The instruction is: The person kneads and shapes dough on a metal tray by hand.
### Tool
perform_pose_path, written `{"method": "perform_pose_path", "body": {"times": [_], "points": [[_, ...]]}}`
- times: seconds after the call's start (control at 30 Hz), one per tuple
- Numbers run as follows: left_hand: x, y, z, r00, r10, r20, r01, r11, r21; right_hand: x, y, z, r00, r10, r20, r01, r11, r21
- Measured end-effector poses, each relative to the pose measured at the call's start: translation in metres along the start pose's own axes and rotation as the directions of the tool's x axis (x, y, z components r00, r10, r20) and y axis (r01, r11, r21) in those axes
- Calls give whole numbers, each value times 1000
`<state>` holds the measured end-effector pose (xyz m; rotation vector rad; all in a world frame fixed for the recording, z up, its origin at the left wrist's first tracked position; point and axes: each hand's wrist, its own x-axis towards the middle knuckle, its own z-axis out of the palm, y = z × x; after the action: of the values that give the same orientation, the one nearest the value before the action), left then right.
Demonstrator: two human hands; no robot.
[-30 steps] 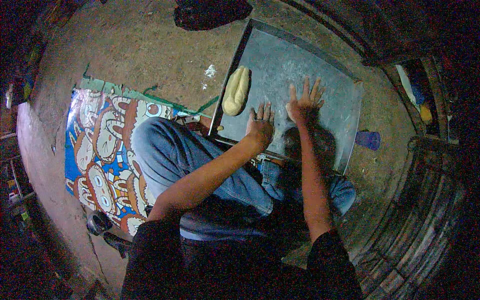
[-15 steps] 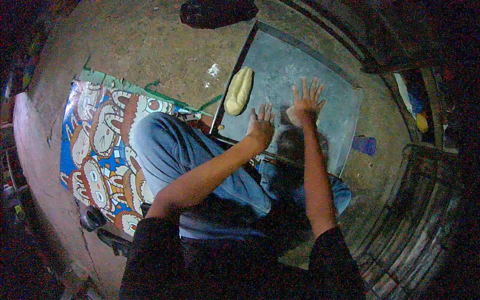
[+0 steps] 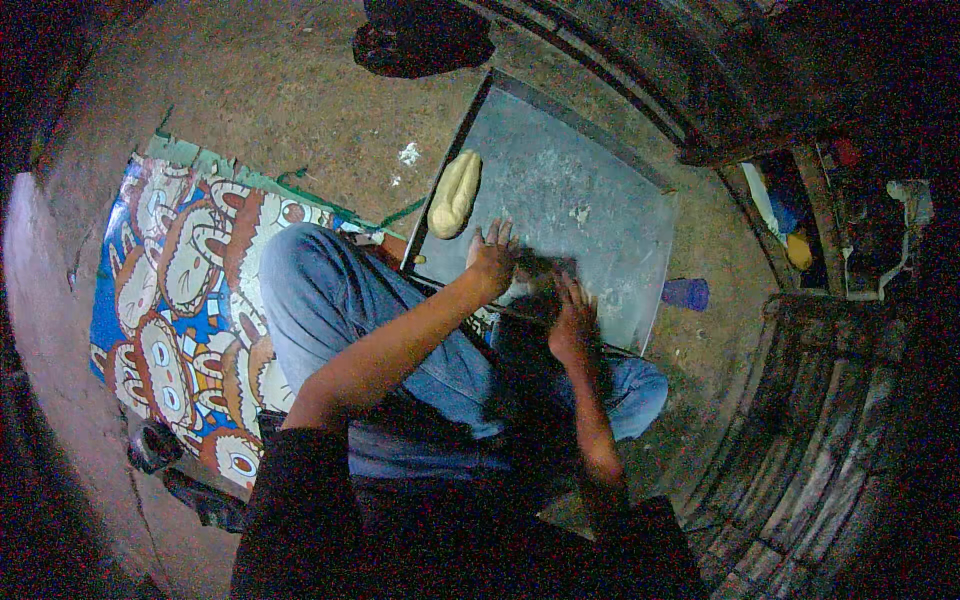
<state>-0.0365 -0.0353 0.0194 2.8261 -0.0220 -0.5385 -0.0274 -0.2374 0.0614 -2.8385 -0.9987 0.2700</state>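
A shallow grey metal tray (image 3: 620, 220) dusted with flour lies before me. A pale, folded length of dough (image 3: 456, 195) rests along its left side, and a small dough crumb (image 3: 420, 259) sits by the left rim. My left hand (image 3: 493, 262) is over the tray just below and right of the dough, fingers stretched out and slightly apart. To its right, near the tray's near edge, my right hand (image 3: 572, 320) has its fingers extended and is a little blurred. Dark shadow hides what, if anything, lies beneath the palms.
A printed cartoon mat (image 3: 170, 290) spreads at the left beside my bent knee (image 3: 310, 270). A purple cup-shaped object (image 3: 686, 293) stands right of the tray. Slatted bamboo (image 3: 770, 430) is at lower right. A dark object (image 3: 420, 40) lies beyond the tray; white powder (image 3: 408, 154) marks the floor.
My right hand has drawn back toward me from the middle of the tray. The left hand stays near the folded dough. A pale piece beside the right hand is no longer plainly visible.
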Motion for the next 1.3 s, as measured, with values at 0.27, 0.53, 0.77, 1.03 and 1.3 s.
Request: {"method": "perform_pose_path", "body": {"times": [0.27, 0.53, 0.77, 1.03, 1.3], "points": [[-6, -1, -3, 999, 1, 41, -4, 997, 79, -33, -26, -22, 956, 20, 293, 39, 980, -195], [-8, 4, -12, 998, -4, 61, 3, 1000, 7, -26, -11, 12, 994, -79, -81, 80, 997, 10], [4, 2, 14, 996, -10, -86, 14, 999, 45, 31, 13, 40, 976, -15, -215, -3, 996, -84], [0, 5, -1, 999, -38, 33, 37, 998, 42, 101, 17, 31, 901, 269, -339, -289, 957, -8], [3, 8, 13, 990, -33, -139, 44, 996, 74, 174, 26, 1, 937, 254, -240, -299, 938, -174]]}}
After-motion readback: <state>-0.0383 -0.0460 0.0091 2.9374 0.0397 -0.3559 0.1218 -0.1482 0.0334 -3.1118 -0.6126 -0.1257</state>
